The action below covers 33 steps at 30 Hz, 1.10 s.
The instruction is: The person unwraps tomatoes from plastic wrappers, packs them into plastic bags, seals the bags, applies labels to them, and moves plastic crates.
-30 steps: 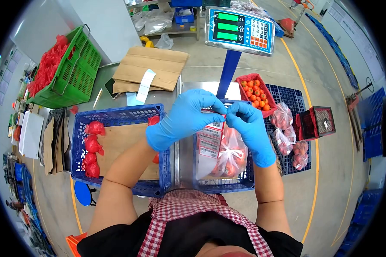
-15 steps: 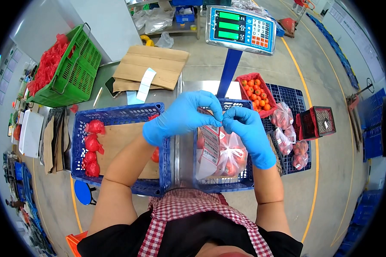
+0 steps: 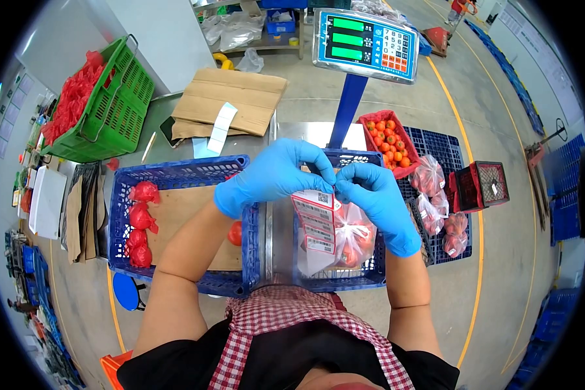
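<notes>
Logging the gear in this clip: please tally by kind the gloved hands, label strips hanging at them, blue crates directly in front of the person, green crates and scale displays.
Gloved hands: 2 (left hand, right hand)
Hanging label strip: 1
Blue crates: 2 (left crate, right crate)
Green crate: 1
Scale display: 1
Total: 7

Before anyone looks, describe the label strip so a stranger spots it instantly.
Find the raised scale display, then the right-hand blue crate. Over its left side, the label strip hangs below the left hand. Unlike the clear bag beside it, it is flat, red-edged and printed with barcodes.
</notes>
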Motion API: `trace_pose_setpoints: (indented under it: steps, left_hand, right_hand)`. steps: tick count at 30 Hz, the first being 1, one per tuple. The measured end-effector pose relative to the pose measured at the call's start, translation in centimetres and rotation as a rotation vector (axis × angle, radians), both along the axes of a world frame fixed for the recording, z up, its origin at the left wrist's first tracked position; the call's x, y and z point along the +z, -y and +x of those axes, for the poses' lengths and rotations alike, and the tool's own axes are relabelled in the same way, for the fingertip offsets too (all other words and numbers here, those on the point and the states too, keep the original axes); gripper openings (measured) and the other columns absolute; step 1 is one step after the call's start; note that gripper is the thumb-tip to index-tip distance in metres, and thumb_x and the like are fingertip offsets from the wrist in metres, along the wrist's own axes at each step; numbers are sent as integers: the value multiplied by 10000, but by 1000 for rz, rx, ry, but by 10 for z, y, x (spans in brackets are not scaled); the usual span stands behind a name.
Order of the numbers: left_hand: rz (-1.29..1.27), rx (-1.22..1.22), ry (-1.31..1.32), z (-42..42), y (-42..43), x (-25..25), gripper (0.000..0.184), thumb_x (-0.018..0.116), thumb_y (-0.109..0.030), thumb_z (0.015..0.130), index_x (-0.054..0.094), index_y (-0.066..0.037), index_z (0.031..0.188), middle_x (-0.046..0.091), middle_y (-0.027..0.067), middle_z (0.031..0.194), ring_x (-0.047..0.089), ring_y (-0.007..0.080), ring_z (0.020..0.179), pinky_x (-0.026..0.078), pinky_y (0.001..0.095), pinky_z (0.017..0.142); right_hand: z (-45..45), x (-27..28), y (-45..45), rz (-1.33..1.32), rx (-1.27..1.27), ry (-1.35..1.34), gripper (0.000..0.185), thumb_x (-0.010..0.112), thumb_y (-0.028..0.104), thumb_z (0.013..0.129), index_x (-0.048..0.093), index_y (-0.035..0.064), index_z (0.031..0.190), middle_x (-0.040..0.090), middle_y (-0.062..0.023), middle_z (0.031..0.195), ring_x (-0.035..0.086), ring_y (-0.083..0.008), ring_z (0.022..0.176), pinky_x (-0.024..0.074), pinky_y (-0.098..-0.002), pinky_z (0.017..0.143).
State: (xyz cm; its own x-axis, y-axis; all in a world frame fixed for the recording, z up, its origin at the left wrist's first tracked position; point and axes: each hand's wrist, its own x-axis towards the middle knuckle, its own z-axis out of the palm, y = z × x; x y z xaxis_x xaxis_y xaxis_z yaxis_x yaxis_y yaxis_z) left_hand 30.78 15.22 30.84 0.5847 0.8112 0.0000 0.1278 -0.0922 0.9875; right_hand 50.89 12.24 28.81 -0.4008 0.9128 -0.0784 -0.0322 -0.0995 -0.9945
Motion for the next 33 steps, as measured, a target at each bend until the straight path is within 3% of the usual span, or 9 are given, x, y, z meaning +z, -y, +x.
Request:
trace_pose_setpoints:
  steps: [12,24,30,33]
  left_hand:
    - [-54,8,-76,1,-3,5,110,700,-43,692,678,-23,798,655,51,794,586,105,756,461,251,749]
    - [-100,32,-140,1,-3,9,156,706,-59,676,689,-21,826,661,59,802,595,111,754,465,246,739]
    - [156,2,71,2,-9,-10,119,700,-61,712,682,-29,825,655,53,818,596,116,767,479,249,748]
    - [156,-25,52,0,-10,-9,117,700,-54,712,685,-39,827,649,48,834,590,120,795,471,256,776]
  right_hand:
    - [1,3,0,12,-36,69,169,627,108,792,640,-2,920,616,4,797,515,-49,718,422,-206,648]
    - [-2,-1,1,237,-75,178,146,623,98,795,640,-2,900,622,1,772,516,-42,690,425,-200,618]
    - [1,-8,-6,-20,-49,-102,130,618,73,785,640,8,895,628,-10,794,546,-54,708,444,-199,638]
    - [1,-6,-4,-44,-54,-100,136,617,64,782,638,4,902,630,-16,807,555,-60,713,451,-198,647]
